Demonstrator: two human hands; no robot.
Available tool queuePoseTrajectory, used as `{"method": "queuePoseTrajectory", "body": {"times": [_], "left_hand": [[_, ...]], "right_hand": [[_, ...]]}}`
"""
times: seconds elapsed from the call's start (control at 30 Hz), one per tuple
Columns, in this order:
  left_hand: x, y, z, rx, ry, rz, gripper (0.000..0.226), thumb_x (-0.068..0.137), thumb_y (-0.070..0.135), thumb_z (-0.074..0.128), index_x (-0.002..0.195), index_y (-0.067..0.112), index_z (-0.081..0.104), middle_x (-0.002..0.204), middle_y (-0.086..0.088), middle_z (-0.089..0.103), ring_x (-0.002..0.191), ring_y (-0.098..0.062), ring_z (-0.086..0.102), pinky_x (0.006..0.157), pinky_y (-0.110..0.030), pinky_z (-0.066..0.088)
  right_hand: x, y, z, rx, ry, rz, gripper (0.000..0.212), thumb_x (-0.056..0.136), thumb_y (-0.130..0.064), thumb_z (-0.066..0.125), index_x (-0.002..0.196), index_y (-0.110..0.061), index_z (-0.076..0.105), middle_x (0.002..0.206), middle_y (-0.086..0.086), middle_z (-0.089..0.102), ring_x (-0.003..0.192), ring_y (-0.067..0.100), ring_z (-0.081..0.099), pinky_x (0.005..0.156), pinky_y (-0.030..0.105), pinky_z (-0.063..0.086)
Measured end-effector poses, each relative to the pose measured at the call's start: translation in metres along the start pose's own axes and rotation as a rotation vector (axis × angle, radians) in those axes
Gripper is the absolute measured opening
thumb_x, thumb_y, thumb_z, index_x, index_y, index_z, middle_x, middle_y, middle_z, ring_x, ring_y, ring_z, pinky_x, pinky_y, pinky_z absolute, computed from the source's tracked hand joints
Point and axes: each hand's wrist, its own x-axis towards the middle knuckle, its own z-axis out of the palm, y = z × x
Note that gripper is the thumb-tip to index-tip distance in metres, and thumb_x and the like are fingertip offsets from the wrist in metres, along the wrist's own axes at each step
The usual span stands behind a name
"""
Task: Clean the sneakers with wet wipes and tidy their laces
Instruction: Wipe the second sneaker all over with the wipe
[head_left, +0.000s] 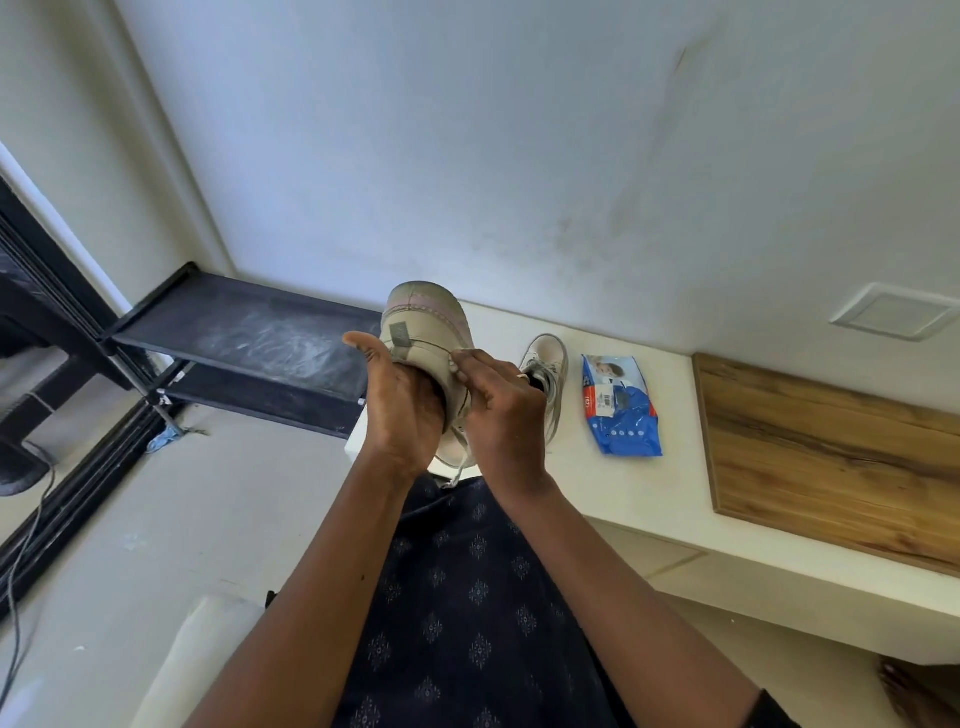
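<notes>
Hands meet on 1 shoe, raised in front of the body. The left hand wraps the held sneaker from below, fingers curled out of sight behind or inside it and thumb sticking up beside the heel tab. The right hand comes in from the other side, its fingertips pinched closed on the shoe's side edge. Something small and pale sits in that pinch, but I cannot tell whether it is a wipe or part of the shoe.

The sneaker's long axis runs from the heel, above and beyond the grip, down to the toe, which sits between the 2 wrists. A lace end dangles just under the grip.

The second sneaker lies on the white ledge just right of the grip and beyond it, with the wet-wipe pack further right again. Both sit on the right hand's side, so that hand is likely the one to let go and reach, while the left carries the shoe alone.
</notes>
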Motion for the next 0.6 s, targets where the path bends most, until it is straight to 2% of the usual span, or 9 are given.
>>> {"method": "queuePoseTrajectory", "body": {"times": [0.07,0.17,0.27,0.37,0.4,0.5,0.6], "left_hand": [[0.0,-0.002,0.0,0.031,-0.021,-0.021,0.097,0.086,0.071,-0.004,0.121,0.001,0.053,0.11,-0.014,0.064,0.109,-0.023,0.06,0.102,-0.032,0.045],[0.002,-0.006,-0.001,0.041,-0.021,-0.022,0.089,0.089,0.069,-0.001,0.11,0.004,0.056,0.098,-0.012,0.064,0.098,-0.021,0.063,0.092,-0.028,0.05],[0.006,-0.001,0.0,0.023,-0.027,0.01,0.087,0.089,0.068,0.0,0.115,0.003,0.051,0.099,-0.011,0.062,0.101,-0.021,0.059,0.094,-0.03,0.048],[0.013,0.01,0.005,0.011,-0.014,0.062,0.086,0.09,0.066,-0.002,0.108,0.006,0.058,0.091,-0.005,0.071,0.091,-0.015,0.066,0.085,-0.026,0.053],[0.016,0.012,0.006,0.001,-0.008,0.085,0.085,0.09,0.066,-0.001,0.105,0.008,0.059,0.087,-0.004,0.072,0.087,-0.014,0.067,0.082,-0.026,0.054],[0.023,0.019,0.011,-0.05,0.022,0.127,0.084,0.088,0.07,0.008,0.099,0.007,0.063,0.085,-0.008,0.069,0.085,-0.018,0.066,0.083,-0.031,0.053],[0.027,0.022,0.014,-0.078,0.071,0.151,0.071,0.088,0.067,0.02,0.093,0.009,0.062,0.078,-0.005,0.068,0.077,-0.015,0.066,0.075,-0.026,0.055]], "right_hand": [[0.001,-0.011,0.003,-0.013,0.029,-0.006,0.024,0.08,0.004,0.053,0.095,0.003,0.072,0.094,0.016,0.071,0.085,0.031,0.068,0.074,0.039,0.057],[-0.003,-0.021,0.008,-0.031,0.037,-0.056,0.027,0.082,0.003,0.05,0.097,0.002,0.072,0.099,0.013,0.071,0.094,0.028,0.066,0.082,0.038,0.055],[-0.002,-0.015,0.007,-0.005,0.045,-0.076,0.027,0.079,0.009,0.054,0.099,0.002,0.071,0.1,0.013,0.071,0.095,0.028,0.066,0.082,0.039,0.055],[0.008,-0.008,0.008,0.041,0.071,0.106,0.033,0.08,-0.006,0.046,0.098,0.002,0.072,0.097,0.014,0.071,0.09,0.028,0.069,0.077,0.041,0.057],[0.012,-0.008,0.009,0.043,0.072,0.16,0.034,0.078,-0.006,0.045,0.098,0.001,0.072,0.097,0.014,0.071,0.09,0.027,0.069,0.077,0.042,0.057],[0.02,-0.019,0.017,-0.027,0.085,0.193,0.036,0.07,0.01,0.052,0.098,0.001,0.072,0.098,0.014,0.071,0.091,0.027,0.069,0.086,0.034,0.054],[0.026,-0.035,0.026,-0.079,0.069,0.127,0.042,0.068,0.018,0.053,0.103,0.002,0.07,0.105,0.014,0.069,0.102,0.028,0.065,0.098,0.026,0.041]]}}
